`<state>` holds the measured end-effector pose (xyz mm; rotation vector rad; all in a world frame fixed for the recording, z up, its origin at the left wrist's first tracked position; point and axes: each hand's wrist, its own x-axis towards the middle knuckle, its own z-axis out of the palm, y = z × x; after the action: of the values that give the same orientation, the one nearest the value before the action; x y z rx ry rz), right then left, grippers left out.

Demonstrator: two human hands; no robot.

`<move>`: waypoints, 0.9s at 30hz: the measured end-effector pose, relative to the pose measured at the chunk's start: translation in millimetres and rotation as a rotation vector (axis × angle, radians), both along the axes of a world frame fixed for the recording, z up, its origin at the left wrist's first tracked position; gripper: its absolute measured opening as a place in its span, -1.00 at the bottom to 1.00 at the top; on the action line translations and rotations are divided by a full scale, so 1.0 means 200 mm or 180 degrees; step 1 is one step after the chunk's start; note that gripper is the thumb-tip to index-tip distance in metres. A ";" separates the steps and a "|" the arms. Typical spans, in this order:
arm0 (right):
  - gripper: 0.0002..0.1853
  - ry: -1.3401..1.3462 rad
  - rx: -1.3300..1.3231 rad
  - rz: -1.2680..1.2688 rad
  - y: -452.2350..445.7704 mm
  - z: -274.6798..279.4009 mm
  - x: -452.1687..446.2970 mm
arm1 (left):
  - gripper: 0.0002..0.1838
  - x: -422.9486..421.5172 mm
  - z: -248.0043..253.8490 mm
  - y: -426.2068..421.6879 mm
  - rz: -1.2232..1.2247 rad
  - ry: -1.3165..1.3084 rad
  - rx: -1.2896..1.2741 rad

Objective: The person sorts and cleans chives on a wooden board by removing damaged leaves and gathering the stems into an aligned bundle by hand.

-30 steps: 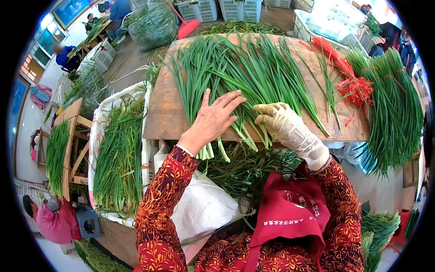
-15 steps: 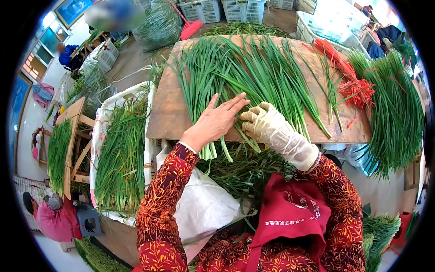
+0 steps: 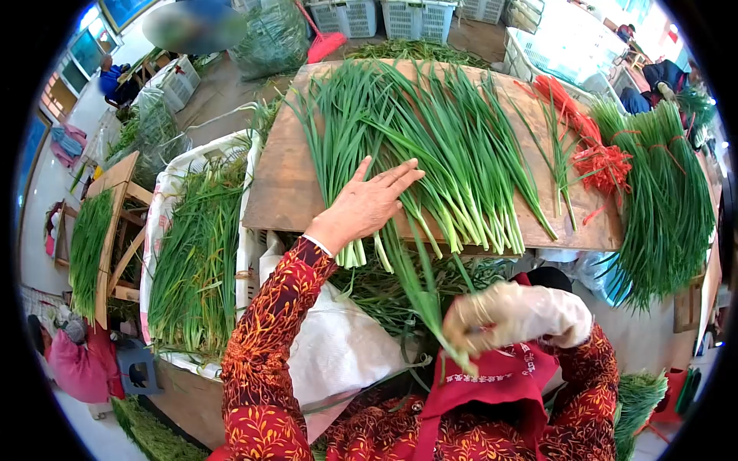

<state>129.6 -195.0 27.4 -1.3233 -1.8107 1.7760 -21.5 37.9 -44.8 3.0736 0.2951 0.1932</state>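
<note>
A layer of garlic chives [image 3: 453, 146] lies across the wooden board [image 3: 278, 184], leaf tips away from me and pale stems at the front edge. My left hand [image 3: 364, 201], bare, rests on the chives at the left with its fingers outstretched. My right hand [image 3: 507, 316], in a pale glove and blurred by motion, is below the board in front of my apron [image 3: 492, 369]. It grips a few chive stalks [image 3: 421, 286] by their stem ends, and their leaves trail up towards the board edge. Its fingertips are smeared.
Red ties [image 3: 603, 165] and a few loose stalks lie on the board's right side. Tied chive bundles [image 3: 665, 196] overhang that end. A white crate [image 3: 250, 165] of chives stands left. Beneath the board are loose leaves [image 3: 384, 296] and a white sack [image 3: 342, 346].
My right hand has moved from the chives on the board down towards my apron, drawing a few stalks with it. My left hand stays almost in place.
</note>
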 end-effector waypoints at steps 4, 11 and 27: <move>-0.85 0.0382 -0.0476 0.0066 -0.04 0.19 0.03 | -0.32 0.00 0.01 0.00 0.0001 -0.0086 -0.0052; -0.85 0.1089 -0.0364 -0.1994 -0.15 0.19 0.08 | -0.58 -0.05 0.22 -0.24 -0.0437 -0.1310 -0.0755; -0.78 0.1020 -0.0021 -0.2739 -0.32 0.18 0.12 | -0.79 0.00 0.24 -0.60 -0.1190 -0.1552 -0.1996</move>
<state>153.1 -259.6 64.2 -1.4082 -0.8506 1.3826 -21.7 -82.4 2.3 2.3089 -0.2070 0.6651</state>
